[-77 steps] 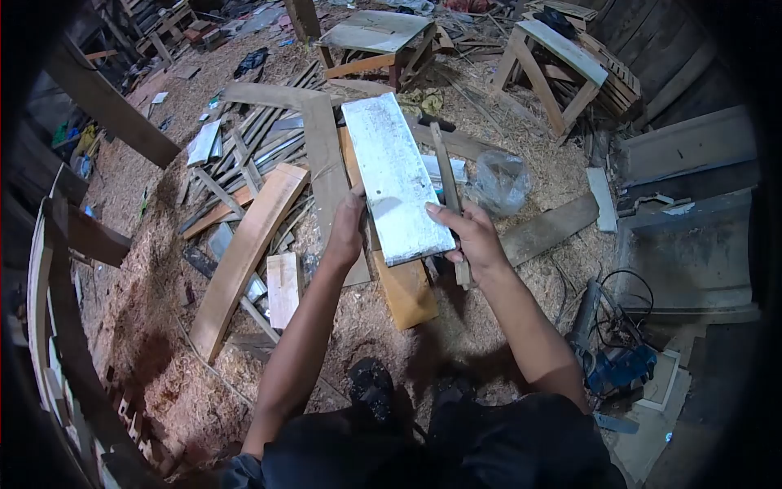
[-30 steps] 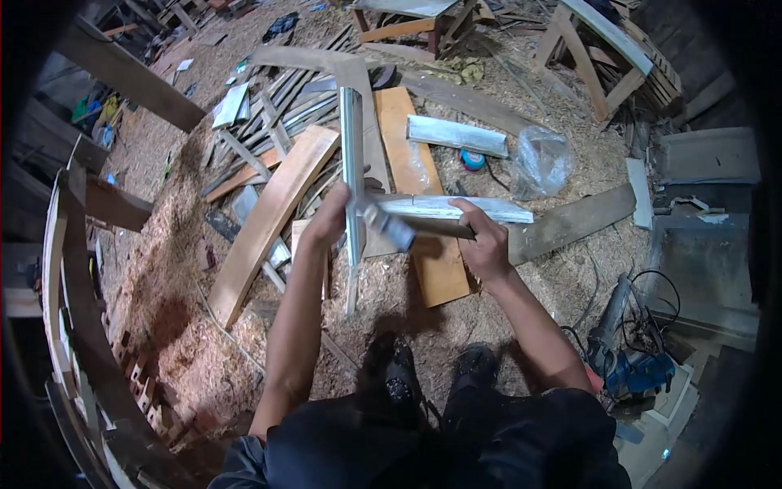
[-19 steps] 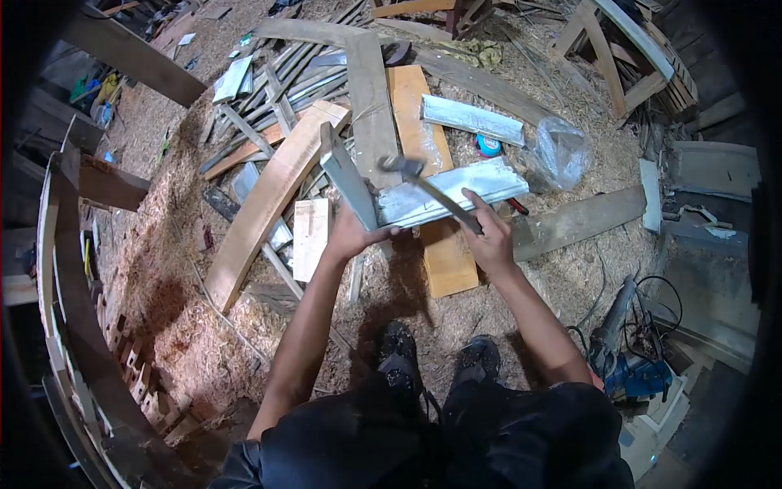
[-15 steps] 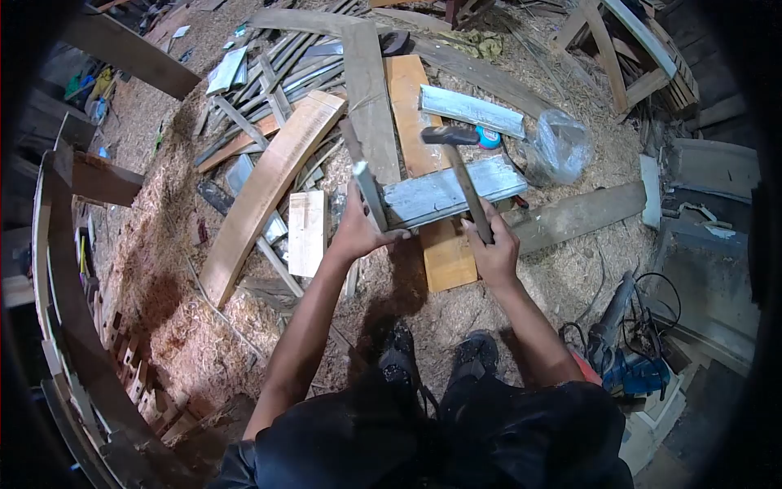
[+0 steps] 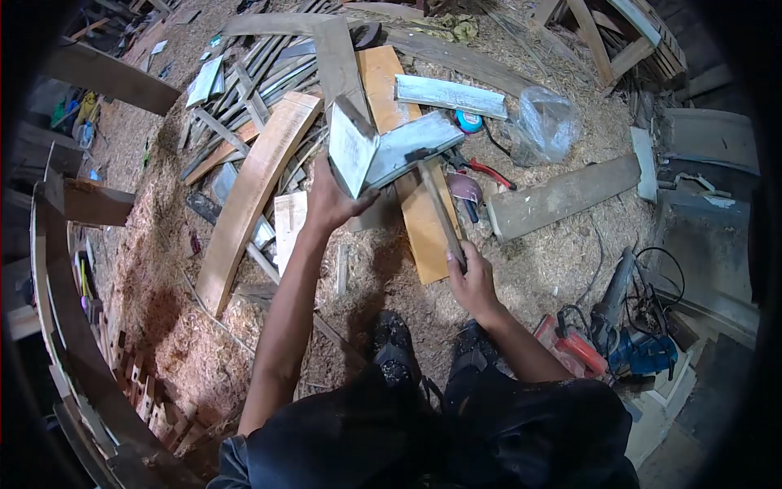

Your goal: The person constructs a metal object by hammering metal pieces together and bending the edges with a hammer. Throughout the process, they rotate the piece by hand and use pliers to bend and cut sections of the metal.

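Note:
My left hand (image 5: 331, 196) grips a white-painted wooden piece (image 5: 352, 151) made of boards meeting at an angle. One painted board (image 5: 415, 145) of it extends to the right. In my right hand (image 5: 475, 279) is the wooden handle of a hammer (image 5: 442, 213); the dark hammer head lies over the right-hand board, and whether it touches is unclear. An orange-brown plank (image 5: 423, 238) lies on the ground below the piece. Red-handled pliers (image 5: 491, 174) and a blue tape measure (image 5: 468, 121) are to its right.
Wood shavings cover the ground. A curved plank (image 5: 259, 196) lies left, a grey board (image 5: 570, 196) right, and another white board (image 5: 450, 95) ahead. A plastic bag (image 5: 547, 124) is beyond the pliers. Power tools with cords (image 5: 631, 346) lie at lower right.
The painted piece has turned and tilted in my left hand, showing its white face. The hammer has moved down and left, its head now over the board. The view has shifted, uncovering the pliers.

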`<state>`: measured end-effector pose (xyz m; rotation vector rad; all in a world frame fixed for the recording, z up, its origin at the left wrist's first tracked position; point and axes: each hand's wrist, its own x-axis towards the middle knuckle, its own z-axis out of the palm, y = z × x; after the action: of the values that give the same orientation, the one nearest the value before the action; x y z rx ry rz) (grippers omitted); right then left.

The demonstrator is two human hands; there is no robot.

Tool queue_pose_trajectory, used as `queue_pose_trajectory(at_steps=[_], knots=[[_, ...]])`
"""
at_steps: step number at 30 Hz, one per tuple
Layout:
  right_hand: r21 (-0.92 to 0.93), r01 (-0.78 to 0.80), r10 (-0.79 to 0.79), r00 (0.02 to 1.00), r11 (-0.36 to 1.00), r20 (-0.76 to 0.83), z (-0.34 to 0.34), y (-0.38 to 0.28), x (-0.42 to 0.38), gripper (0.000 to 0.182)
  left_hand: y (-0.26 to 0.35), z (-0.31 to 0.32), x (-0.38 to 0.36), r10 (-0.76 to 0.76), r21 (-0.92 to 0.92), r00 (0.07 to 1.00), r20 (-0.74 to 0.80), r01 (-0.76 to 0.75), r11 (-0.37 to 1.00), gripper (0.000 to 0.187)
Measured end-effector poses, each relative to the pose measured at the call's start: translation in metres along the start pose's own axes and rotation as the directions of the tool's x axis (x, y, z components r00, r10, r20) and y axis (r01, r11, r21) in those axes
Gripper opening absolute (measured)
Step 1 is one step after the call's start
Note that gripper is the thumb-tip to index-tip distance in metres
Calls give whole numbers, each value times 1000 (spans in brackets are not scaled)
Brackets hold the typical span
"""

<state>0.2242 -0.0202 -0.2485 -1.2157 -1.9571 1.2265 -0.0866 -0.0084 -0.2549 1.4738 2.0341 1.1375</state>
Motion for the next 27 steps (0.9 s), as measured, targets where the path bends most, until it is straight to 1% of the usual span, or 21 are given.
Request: queue_pose_trajectory(at_steps=[1,2,3,4,6,8,9,11,12,13,16,17,20,21,22,23,24,25,26,27], knots=[[-6,19,-19,1000,1000,10,3,7,-2,20,6,-2,2,30,71,999,27,-32,997,107],[-14,40,-40,999,999,19,3,12,-2,21,8,-1,2,21,74,999,29,-23,997,105],[-44,-8,12,996,999,90,0,9,-2,19,6,0,1,13,76,999,30,-15,997,103],[-67,-24,30,995,997,95,-3,5,0,21,6,1,2,6,80,1000,31,-8,997,101],[-109,-57,68,992,992,106,-6,-4,3,26,3,7,2,7,-63,1000,-18,-9,998,98],[-59,78,-75,996,995,51,-12,-14,10,35,1,9,0,64,-15,997,-47,-65,998,98],[-36,146,-145,989,989,21,-14,-17,14,40,-2,11,-1,66,13,995,-72,-65,998,99],[-66,227,-228,974,972,-1,-15,-23,22,47,23,-2,5,163,29,986,17,-164,986,98],[-84,264,-266,964,961,-10,-16,-25,23,50,21,-2,6,201,64,980,2,-201,977,98],[-92,259,-258,966,962,15,-17,-22,22,49,19,-1,6,239,101,971,-14,-237,966,99],[-136,218,-193,965,967,176,-27,-21,26,47,15,3,2,110,-56,993,-39,-112,992,99],[-122,215,-201,973,969,114,-26,-24,25,46,13,4,2,119,-64,992,-42,-121,991,99],[-81,277,-282,957,957,-63,-26,-39,28,47,9,5,-2,122,-73,990,-70,-127,989,98],[-121,299,-308,949,946,-60,-22,-34,27,47,10,5,-3,122,-66,989,-85,-128,990,97],[-156,231,-222,972,961,70,-26,-32,26,47,13,5,0,131,-59,986,-106,-138,989,96],[-200,168,-128,972,965,197,-31,-31,27,47,4,7,1,139,4,985,-104,-139,990,96],[-251,99,-15,949,963,315,-35,-33,25,47,-1,9,1,63,-75,994,-93,-70,995,97],[-136,196,-165,964,971,207,-32,-36,26,48,-7,10,3,-13,-153,997,-76,1,988,97],[-112,207,-195,974,972,115,-31,-39,28,48,-13,13,2,-93,-226,994,-51,79,971,97],[-89,219,-218,976,972,26,-32,-46,31,49,0,7,3,-66,-214,996,-53,53,975,99]])
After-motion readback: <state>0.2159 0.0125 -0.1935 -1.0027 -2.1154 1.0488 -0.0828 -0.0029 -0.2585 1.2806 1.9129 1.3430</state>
